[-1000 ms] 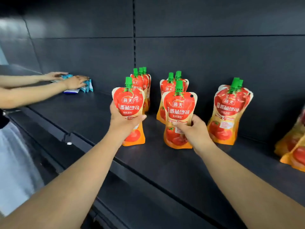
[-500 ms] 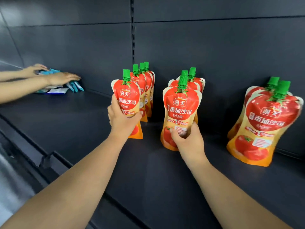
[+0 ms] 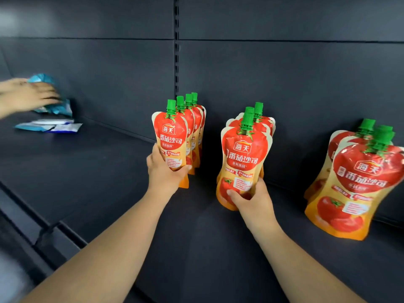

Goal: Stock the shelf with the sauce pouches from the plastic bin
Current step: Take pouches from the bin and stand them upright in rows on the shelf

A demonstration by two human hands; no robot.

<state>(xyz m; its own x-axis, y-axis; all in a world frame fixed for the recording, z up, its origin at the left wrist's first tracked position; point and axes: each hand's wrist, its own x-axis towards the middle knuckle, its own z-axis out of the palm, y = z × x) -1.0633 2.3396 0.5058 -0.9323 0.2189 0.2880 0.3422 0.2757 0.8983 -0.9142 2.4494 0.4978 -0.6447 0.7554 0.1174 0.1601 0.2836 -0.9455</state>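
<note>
Two sauce pouches are being set on the dark shelf (image 3: 109, 171) at once, one in each hand, each at the front of its own row. The left hand (image 3: 165, 173) wraps the lower half of the left pouch (image 3: 170, 138), thumb on the printed face and the rest of the hand behind, so its fingers are closed on that pouch. The grip sits low, likely so the base can be pressed flat on the shelf while the green cap stays upright. Behind this pouch stands a file of three more (image 3: 195, 123), caps lined up one after another toward the back wall (image 3: 284, 84); the held pouch appears placed just in front of them to lengthen that row with its label facing out.

The right hand (image 3: 253, 200) holds the right pouch (image 3: 242, 162) by its bottom corner, fingers closed on it from beneath and the side. This pouch leans slightly and fronts a shorter row (image 3: 262, 121) of at least two. A low hold here probably lets the hand settle the soft base before letting go.

Further right, a third group of pouches (image 3: 358, 184) leans back toward the wall, untouched. The plastic bin is not in view. At far left another person's hand (image 3: 28, 95), blurred, rests on blue packets (image 3: 54, 125) on the same shelf.
</note>
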